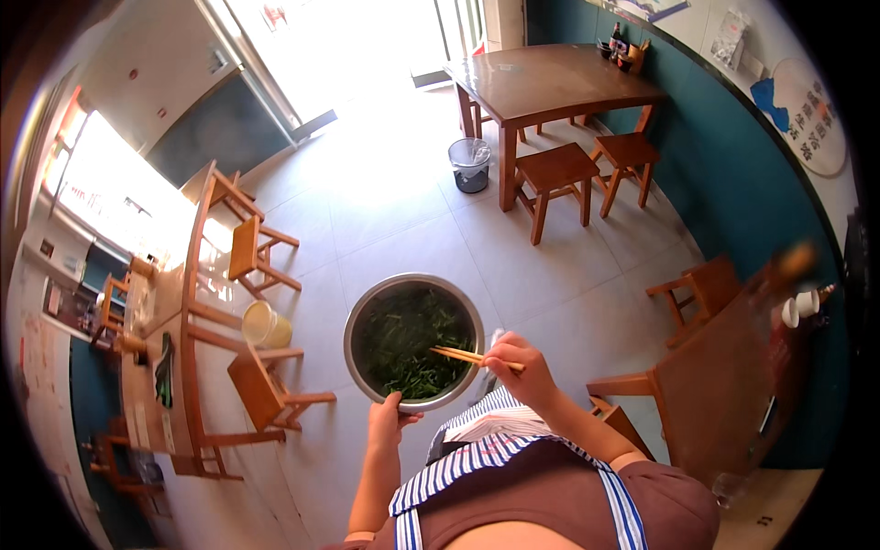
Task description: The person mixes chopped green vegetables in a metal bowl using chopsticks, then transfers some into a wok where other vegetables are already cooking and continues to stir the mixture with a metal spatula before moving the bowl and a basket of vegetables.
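Note:
My left hand (390, 421) grips the near rim of a round metal bowl (352, 357), thumb over the edge and fingers beneath. Chopped dark green leafy vegetables (412, 337) lie inside it. Between the fingers of my right hand (520, 364) is a pair of wooden chopsticks (457, 354). They reach across the bowl's right rim, and their tips are at the greens; whether they pinch any leaves I cannot tell. The bowl is held in front of my blue-and-white striped apron (454, 478), above the tiled floor.
Wooden tables stand at the back right (550, 79), the left (165, 309) and the near right (715, 385). Stools (557, 168) surround them. A waste bin (470, 165) stands by the back table, and a yellowish bucket (267, 325) near the left one. Bright doorway light (364, 55) falls across the floor.

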Action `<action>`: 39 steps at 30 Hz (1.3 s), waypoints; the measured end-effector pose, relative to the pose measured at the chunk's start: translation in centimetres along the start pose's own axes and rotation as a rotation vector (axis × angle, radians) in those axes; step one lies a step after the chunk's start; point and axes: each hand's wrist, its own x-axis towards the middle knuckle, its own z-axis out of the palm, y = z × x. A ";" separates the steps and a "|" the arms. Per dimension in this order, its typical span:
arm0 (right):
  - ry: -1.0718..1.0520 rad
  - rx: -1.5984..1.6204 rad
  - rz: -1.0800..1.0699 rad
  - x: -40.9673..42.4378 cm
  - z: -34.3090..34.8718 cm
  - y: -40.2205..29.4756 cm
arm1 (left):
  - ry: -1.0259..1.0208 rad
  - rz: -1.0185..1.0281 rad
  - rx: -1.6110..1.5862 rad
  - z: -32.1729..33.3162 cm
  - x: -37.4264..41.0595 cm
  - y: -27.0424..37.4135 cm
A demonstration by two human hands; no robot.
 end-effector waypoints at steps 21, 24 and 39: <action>-0.248 -0.176 0.197 57.1 -12.1 29.0 | -0.303 -0.180 0.323 31.0 51.6 32.3; -0.053 -0.158 0.308 62.3 -12.9 33.8 | -0.363 -0.136 0.417 36.9 60.2 37.4; 0.581 -0.230 0.361 86.2 -26.4 56.5 | -0.659 -0.292 0.567 72.5 93.1 49.8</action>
